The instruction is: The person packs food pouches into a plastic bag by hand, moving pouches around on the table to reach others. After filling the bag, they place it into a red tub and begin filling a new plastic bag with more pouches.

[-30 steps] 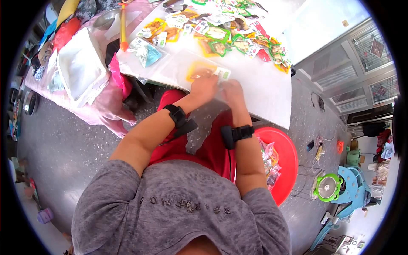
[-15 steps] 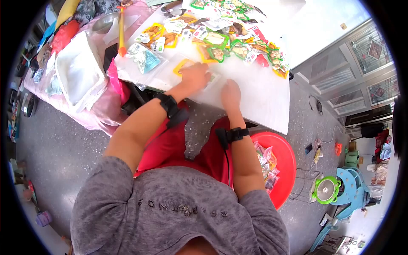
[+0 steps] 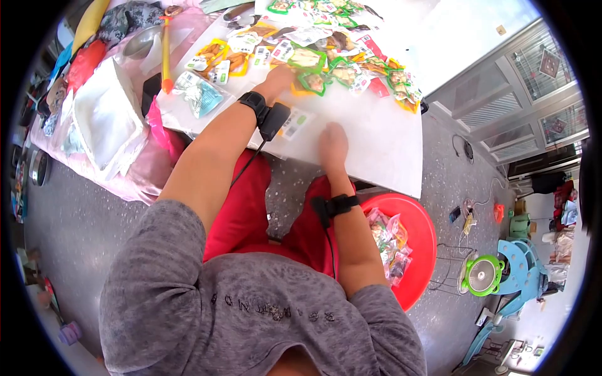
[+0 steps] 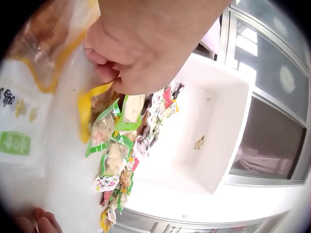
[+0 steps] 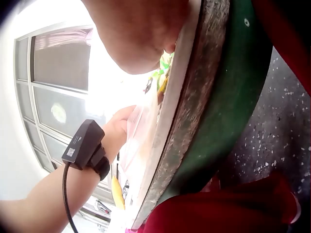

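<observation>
In the head view the left hand [image 3: 276, 81] reaches to the near edge of the snack packets. The left wrist view has its curled fingers [image 4: 106, 68] beside a yellow-edged packet [image 4: 85, 116]; whether they pinch it is hidden. A separate yellow-edged packet with a white label [image 3: 293, 124] lies on the table below that wrist, blurred. The right hand [image 3: 333, 147] rests near the table's front edge, fingers loosely bent, with nothing visible in it. Green-edged packets [image 3: 305, 58] lie just beyond the left hand.
A clear bag with blue contents [image 3: 209, 100] and a yellow-orange stick [image 3: 166, 59] lie on the left of the white table [image 3: 382, 144]. On the floor at right stands a red basin [image 3: 426, 250] holding packets. A white foam box [image 4: 221, 121] stands beyond the packets.
The left hand has moved away from the right hand, up to the pile's near edge. The yellow-edged packet that was at both hands now lies on the table. The right hand has drawn slightly back.
</observation>
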The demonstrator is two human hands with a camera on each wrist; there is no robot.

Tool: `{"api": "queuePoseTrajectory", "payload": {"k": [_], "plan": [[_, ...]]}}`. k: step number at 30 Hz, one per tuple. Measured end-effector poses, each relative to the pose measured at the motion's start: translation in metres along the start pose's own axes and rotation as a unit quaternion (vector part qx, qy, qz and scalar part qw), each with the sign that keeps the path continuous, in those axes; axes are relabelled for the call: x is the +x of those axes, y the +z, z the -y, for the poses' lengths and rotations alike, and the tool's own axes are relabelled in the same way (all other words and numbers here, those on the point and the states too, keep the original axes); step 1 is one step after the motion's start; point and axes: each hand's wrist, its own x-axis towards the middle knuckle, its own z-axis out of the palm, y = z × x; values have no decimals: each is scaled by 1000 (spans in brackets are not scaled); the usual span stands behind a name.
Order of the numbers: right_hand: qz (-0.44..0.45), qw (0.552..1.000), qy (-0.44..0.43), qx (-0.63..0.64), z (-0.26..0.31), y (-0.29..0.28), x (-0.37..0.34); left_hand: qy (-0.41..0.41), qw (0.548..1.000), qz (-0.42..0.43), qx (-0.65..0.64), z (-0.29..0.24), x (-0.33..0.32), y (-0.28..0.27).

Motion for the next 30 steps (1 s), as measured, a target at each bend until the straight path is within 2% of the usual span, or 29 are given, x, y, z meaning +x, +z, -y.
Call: {"api": "queuePoseTrajectory", "payload": {"k": [3, 5, 8, 9, 12, 16, 17, 19, 20, 22, 23, 26, 27, 28, 30], "plan": [[-6, 1000, -10, 4, -1, 0, 0, -112, 975, -57, -185, -34, -12, -19], [-16, 1000, -14, 10, -2, -1, -2, -179, 919, -133, -326, -65, -21, -45], [-23, 999, -11, 18, -1, -1, -3, -166, 907, -170, -347, -73, -24, -61], [-22, 1000, -10, 16, -1, -1, -3, -149, 891, -166, -396, -72, -27, -67], [-36, 999, -18, 17, -3, 1, -3, -99, 885, -231, -391, -83, -51, -97], [-53, 997, -49, 7, -15, 4, -3, -80, 809, -189, -551, -90, -85, -114], [-50, 997, 8, 55, -15, 2, -3, -63, 799, -176, -571, -95, -96, -117], [-41, 980, 124, 150, 1, -12, -2, -85, 747, -147, -643, -104, -113, -121], [-31, 945, 193, 261, 7, -18, -1, -99, 717, -131, -677, -107, -121, -120], [-15, 824, 322, 466, 22, -32, 3, -102, 716, -107, -682, -113, -133, -119], [12, 798, 353, 487, 43, -49, 8, -105, 715, -101, -683, -120, -139, -118], [150, 834, 293, 443, 51, -63, 4, -113, 726, -139, -664, -143, -155, -98], [203, 762, 325, 522, 28, -51, -2, -119, 735, -161, -647, -153, -161, -88], [193, 723, 322, 580, 37, -54, -3, -123, 744, -183, -631, -165, -166, -84], [166, 634, 317, 685, 52, -66, -13, -136, 707, -169, -673, -187, -179, -78]]}}
